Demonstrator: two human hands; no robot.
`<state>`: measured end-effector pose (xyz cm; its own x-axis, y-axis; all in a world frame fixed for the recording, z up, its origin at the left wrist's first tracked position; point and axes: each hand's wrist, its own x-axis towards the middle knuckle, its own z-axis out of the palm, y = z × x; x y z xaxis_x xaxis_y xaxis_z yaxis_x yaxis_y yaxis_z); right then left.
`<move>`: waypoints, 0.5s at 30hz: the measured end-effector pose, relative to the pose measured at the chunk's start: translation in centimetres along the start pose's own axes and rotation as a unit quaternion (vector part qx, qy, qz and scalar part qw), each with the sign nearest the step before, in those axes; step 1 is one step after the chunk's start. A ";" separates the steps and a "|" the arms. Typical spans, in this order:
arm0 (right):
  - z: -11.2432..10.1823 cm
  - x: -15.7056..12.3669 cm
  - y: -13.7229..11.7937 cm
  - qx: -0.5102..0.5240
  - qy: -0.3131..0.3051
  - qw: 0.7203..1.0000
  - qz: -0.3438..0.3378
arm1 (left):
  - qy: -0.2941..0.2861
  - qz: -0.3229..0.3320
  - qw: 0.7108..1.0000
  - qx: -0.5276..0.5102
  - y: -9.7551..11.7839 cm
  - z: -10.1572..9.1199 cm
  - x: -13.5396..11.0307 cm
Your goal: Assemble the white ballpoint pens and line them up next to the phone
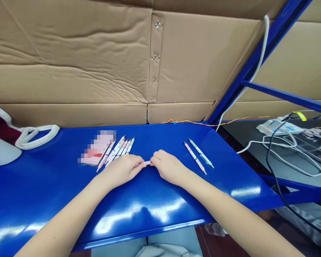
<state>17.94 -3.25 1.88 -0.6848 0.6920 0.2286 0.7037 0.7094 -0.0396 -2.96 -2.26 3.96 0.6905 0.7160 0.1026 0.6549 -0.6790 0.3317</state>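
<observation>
My left hand (123,170) and my right hand (168,166) meet over the middle of the blue table (56,185), fingers curled. Between them they pinch one pink pen (147,163), of which only a short piece shows. Just left of my left hand lies a row of several pink and pale-green pens (117,149), partly resting on a pink packet (97,148). To the right of my right hand lie two more pens (199,156), one pink and one green, side by side.
A cardboard wall (96,60) backs the table. A white bag with cord handles (29,137) sits at the far left. A blue shelf frame (256,60) rises at right, with white and black cables (280,157) and a power strip (279,126) beyond it.
</observation>
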 end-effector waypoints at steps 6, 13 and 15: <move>-0.3 0.2 -0.1 0.084 0.082 0.993 -0.013 | 0.010 -0.010 0.997 -0.071 0.3 -1.2 -0.2; -0.2 0.1 0.1 0.180 0.105 0.978 0.020 | 0.012 -0.015 0.997 -0.074 0.3 -1.0 -0.2; -0.6 0.2 0.2 0.275 0.094 0.953 0.086 | 0.019 -0.022 0.998 -0.058 0.3 -0.8 -0.2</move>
<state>18.07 -3.10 2.54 -0.4858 0.8045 0.3418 0.5610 0.5868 -0.5839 -3.16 -2.50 4.80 0.6473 0.7526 0.1207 0.6431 -0.6242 0.4437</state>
